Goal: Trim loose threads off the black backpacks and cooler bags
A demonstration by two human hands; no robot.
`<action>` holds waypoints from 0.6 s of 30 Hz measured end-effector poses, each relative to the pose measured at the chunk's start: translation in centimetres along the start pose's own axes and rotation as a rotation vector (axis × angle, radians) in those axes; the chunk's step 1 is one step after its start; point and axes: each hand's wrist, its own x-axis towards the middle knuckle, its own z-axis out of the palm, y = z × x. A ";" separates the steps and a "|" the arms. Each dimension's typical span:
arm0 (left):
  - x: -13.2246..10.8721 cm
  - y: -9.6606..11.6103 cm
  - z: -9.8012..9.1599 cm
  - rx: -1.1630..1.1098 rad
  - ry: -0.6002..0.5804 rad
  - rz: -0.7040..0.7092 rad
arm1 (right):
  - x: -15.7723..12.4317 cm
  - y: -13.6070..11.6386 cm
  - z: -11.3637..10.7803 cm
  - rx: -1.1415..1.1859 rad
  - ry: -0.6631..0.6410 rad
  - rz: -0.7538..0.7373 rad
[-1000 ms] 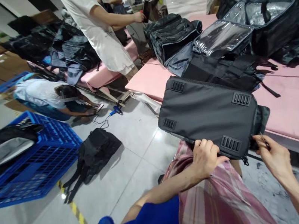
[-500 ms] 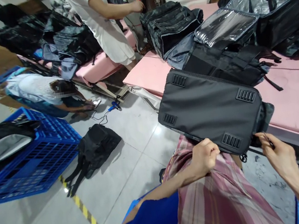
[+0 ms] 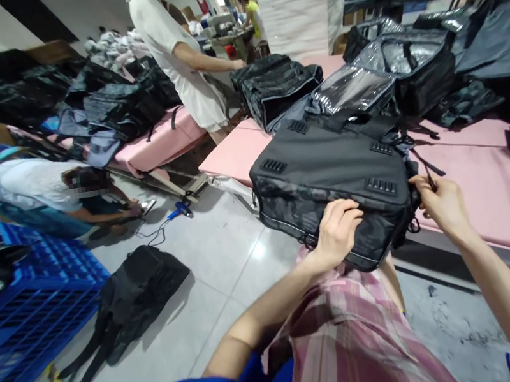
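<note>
A black bag point(image 3: 323, 167) lies with its base turned up, resting against the edge of the pink table and over my lap. Ribbed feet mark the base's corners, and the side facing me has a dark camouflage print. My left hand point(image 3: 339, 232) has its fingers bent over the near edge, gripping the fabric of the bag. At the bag's right end, my right hand point(image 3: 445, 203) pinches a slim dark tool point(image 3: 431, 179) that looks like thread snips. Its fingertips are close to the bag's corner; whether they also hold a strap or thread is hidden.
More bags with silver lining point(image 3: 412, 53) stand on the pink table point(image 3: 502, 197). A black bag point(image 3: 143, 293) lies on the floor beside a blue crate point(image 3: 35, 303). One person point(image 3: 37, 193) crouches at left; another point(image 3: 180, 54) stands behind the table.
The bag has tipped so that its camouflage side now shows below the base. My left hand has moved up onto that side, and my right hand has shifted up and left. The view has lifted.
</note>
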 end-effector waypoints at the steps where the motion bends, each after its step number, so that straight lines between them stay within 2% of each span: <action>1: 1.7 -0.1 0.2 0.013 0.009 0.026 | 1.5 -0.3 -0.2 -0.003 0.044 -0.001; 3: 4.6 -0.2 0.7 0.056 -0.016 0.072 | 3.8 -0.5 -0.6 -0.017 0.121 -0.001; 5: 6.8 -0.2 1.5 0.116 -0.111 0.166 | 5.3 -0.3 -0.9 -0.016 0.172 0.007; 10: 10.6 0.7 3.8 0.258 -0.425 0.579 | 6.9 1.6 -1.2 0.019 0.193 0.049; 14: 12.6 1.6 5.7 0.249 -0.638 0.877 | 7.1 3.8 -1.5 0.034 0.222 0.104; 16: 13.0 1.8 6.4 0.196 -0.716 0.930 | 6.4 5.1 -2.1 0.054 0.230 0.135; 18: 13.3 2.0 7.0 0.131 -0.785 0.905 | 4.9 6.4 -2.9 0.082 0.244 0.167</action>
